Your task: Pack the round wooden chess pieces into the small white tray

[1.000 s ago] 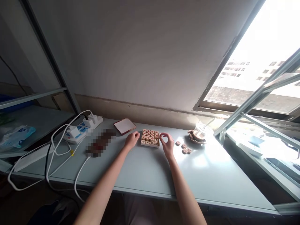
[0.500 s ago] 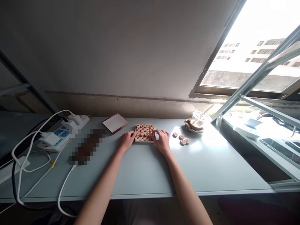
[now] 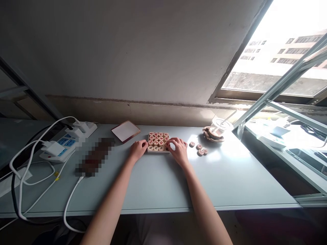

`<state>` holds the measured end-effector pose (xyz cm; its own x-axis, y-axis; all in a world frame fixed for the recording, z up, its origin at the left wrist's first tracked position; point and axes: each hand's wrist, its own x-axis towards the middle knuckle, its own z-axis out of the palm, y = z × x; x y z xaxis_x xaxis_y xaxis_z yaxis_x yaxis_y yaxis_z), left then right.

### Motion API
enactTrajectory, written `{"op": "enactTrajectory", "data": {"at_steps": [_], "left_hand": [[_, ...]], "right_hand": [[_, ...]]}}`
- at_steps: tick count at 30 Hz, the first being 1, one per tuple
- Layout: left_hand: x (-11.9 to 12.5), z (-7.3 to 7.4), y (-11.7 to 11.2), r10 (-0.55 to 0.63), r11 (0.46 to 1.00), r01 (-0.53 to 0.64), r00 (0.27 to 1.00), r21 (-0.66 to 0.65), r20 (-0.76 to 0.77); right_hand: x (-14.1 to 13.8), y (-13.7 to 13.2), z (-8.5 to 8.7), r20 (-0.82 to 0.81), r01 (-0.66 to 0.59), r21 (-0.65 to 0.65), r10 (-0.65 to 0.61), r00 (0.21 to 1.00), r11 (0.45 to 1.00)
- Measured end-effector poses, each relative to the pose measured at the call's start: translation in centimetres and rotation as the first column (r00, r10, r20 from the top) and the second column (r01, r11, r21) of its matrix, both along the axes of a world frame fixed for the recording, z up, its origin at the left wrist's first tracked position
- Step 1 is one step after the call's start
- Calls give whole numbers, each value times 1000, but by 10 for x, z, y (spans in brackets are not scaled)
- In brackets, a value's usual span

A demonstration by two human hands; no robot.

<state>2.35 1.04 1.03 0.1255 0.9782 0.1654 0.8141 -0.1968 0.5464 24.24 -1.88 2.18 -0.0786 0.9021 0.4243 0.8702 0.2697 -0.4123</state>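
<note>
Wooden tray of round chess pieces [image 3: 158, 142], mid-table [image 3: 153, 183]: our left hand [image 3: 138, 150] loosely curled, gripping nothing, touching its left edge; our right hand [image 3: 179, 150] bent-fingered over its near right corner (whether a piece is pinched, we cannot tell).

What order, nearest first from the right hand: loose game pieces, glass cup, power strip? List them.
1. Loose game pieces, just right of the right hand.
2. Glass cup, farther right, by the window.
3. Power strip, far left.
</note>
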Motion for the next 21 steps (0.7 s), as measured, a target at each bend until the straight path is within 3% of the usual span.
{"op": "enactTrajectory", "data": {"at_steps": [16, 21], "left_hand": [[-4, 6, -8, -86, 996, 87, 995, -14, 44], [-3, 8, -8, -92, 995, 94, 995, -29, 42]], "right_hand": [[0, 2, -7, 47, 24, 31, -25, 999, 999], [-2, 0, -2, 87, 31, 71, -37, 995, 997]]}}
